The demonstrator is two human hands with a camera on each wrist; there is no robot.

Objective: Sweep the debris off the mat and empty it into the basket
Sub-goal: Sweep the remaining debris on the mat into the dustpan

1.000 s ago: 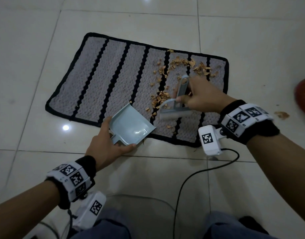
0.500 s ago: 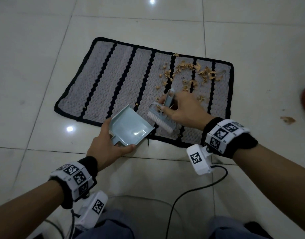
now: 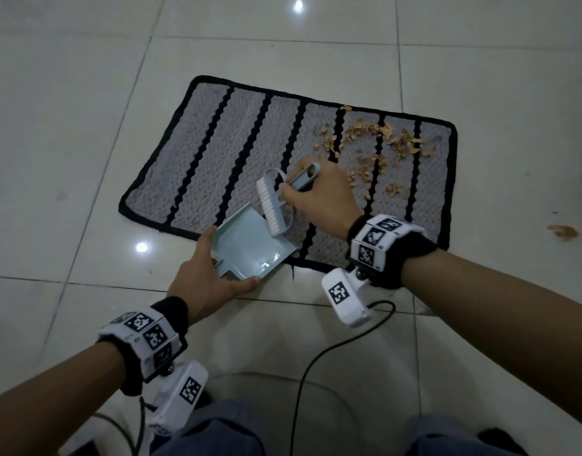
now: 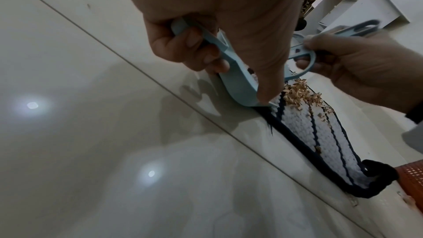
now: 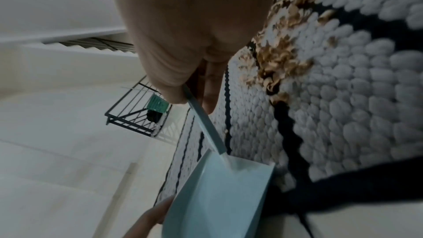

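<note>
So you are only partway through. Your left hand [image 3: 200, 278] grips the little blue dustpan [image 3: 246, 246] by its short handle, with the thumb along the near edge. The dustpan sits at the near edge of the mat [image 3: 217, 153], with its open lip on the mat. Your right hand [image 3: 316, 195] has its fingers curled round the handle of the small brush [image 3: 273, 205]. The brush's white bristles are right at the dustpan's mouth.

The head view shows no bits in the bare part of the pan, though the brush hides the mouth. Most of the debris [image 3: 375, 139], the tan flakes, lies on the far right part of the mat, well apart from the pan. One flake [image 3: 562, 230] lies on the floor tiles [image 3: 85, 93] to the right, off the mat.

The orange basket [image 4: 412, 176] shows in the left wrist view, just past the mat's corner. I think nothing has been tipped into it. You have most of the sweeping left, then the emptying.
</note>
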